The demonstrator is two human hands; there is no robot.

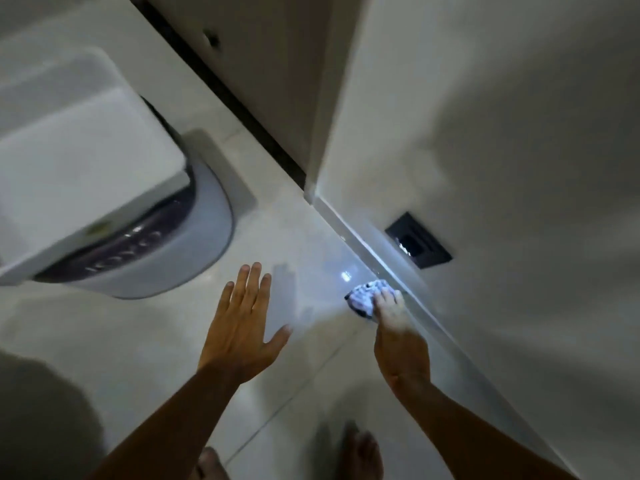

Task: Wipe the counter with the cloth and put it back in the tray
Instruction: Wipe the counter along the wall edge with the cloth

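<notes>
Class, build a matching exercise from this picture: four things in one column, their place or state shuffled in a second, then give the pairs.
Column one:
1. left hand
2. right hand
3. cloth
4. dark wall plate

Column two:
A. set in the white wall
B. open, fingers spread, holding nothing
C. bunched under fingertips beside the wall's base
D. pressing down on the cloth

Pairs: 1-B, 2-D, 3-C, 4-A

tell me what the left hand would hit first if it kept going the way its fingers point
Probably nothing soon: the left hand is open, fingers pointing up-frame over bare floor, passing right of the washer. The dark strip by the wall lies further along that line, though depth is unclear.
</notes>
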